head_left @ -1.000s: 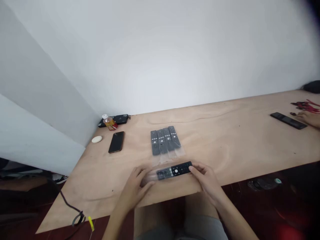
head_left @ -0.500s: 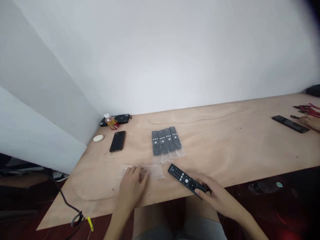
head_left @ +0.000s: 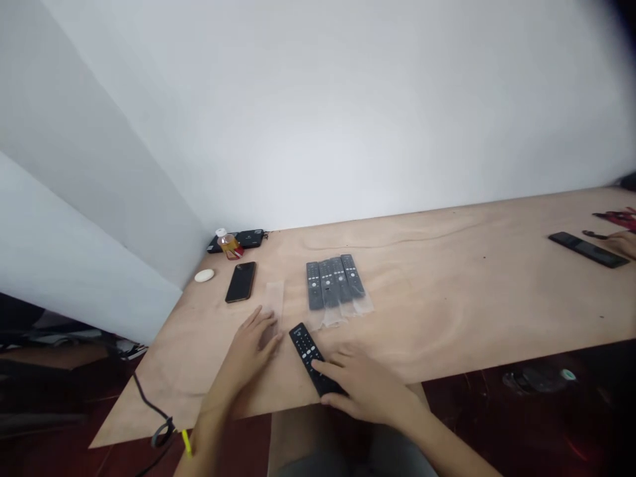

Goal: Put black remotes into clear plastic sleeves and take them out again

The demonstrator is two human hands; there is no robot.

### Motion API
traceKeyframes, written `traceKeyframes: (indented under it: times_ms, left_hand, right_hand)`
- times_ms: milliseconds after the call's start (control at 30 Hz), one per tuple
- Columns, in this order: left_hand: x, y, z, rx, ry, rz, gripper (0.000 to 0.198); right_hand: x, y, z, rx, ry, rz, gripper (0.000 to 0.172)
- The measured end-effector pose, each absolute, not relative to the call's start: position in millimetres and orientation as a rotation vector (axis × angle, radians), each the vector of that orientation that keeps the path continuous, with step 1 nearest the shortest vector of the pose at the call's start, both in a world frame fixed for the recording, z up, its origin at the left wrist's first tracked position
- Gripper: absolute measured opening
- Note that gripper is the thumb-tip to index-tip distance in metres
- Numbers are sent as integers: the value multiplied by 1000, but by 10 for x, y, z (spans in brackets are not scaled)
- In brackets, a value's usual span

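Note:
My right hand grips the near end of a bare black remote that lies slanted on the wooden table near its front edge. My left hand lies flat with fingers stretched out, its fingertips on the near end of an empty clear plastic sleeve. The sleeve runs away from me, just left of the remote. Behind both lies a tidy row of several remotes in clear sleeves.
A black phone, a white round object, a small bottle and a black box sit at the back left. Far right, another person's hand rests by a remote and red items. A cable hangs off the left corner.
The remote came out of its sleeve; my right hand swung it leftwards near the table's front edge. My left hand turned the empty sleeve from crosswise to lengthwise and slid it left.

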State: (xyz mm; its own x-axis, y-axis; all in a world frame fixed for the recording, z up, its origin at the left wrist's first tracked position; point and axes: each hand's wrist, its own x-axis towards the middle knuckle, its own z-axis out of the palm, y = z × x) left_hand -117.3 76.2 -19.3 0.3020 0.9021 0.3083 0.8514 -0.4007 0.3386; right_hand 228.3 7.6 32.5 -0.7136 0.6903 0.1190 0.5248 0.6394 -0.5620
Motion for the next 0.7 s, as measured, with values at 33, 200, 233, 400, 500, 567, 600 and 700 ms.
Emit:
traceKeyframes:
  times_ms: [33,200,233,400,500,567,600,700]
  left_hand:
    - [-1162,766,-221,2440,1667,708,42]
    - [-1082,758,-264,2446,1663,830,41]
    - [-1067,753,-251,2448,1660,842,38]
    - [-1010,709,-176,2475,1592,804,30]
    - [-989,682,-149,2493,1565,776,35]
    - [-977,672,-133,2505,1567,755,40]
    - [-972,669,-124,2509,1570,741,42]
    - [-957,666,-101,2506,1578,681,49]
  right_hand:
    - [2184,107,309,-989,-2545,636,62]
    - [1720,433,224,-1127,-2497,276,58]
    - [1645,530,216,-1133,-2487,237,57]
    - [1415,991,192,-1243,-2403,142,41]
    - [1370,1160,166,-1297,-2356,135,38]
    - [1360,1226,151,-1318,-2338,133,38]
    - [1359,1249,146,-1325,-2333,133,39]
    - [1376,1279,142,-1358,-2312,127,42]
